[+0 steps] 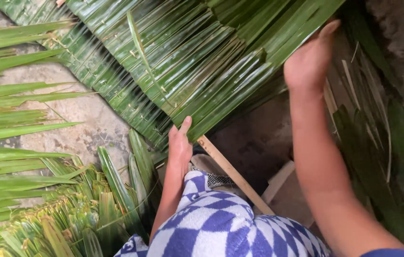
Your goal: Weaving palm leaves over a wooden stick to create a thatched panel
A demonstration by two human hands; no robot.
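Observation:
A panel of folded green palm leaves (197, 62) stitched side by side stretches across the upper view, tilted up off the ground. My left hand (179, 143) grips its lower edge, thumb up, right where a wooden slat (230, 172) pokes out from under the leaves. My right hand (312, 58) rests on the panel's far right edge, fingers curled over the leaves. A blue-and-white checked cloth (216, 221) covers my knee at the bottom.
Loose long palm fronds (16, 119) fan in from the left. A bundle of cut leaf pieces (78, 209) lies at lower left. Concrete ground (83, 114) shows between them. Darker stacked leaf panels (378, 143) lean at the right.

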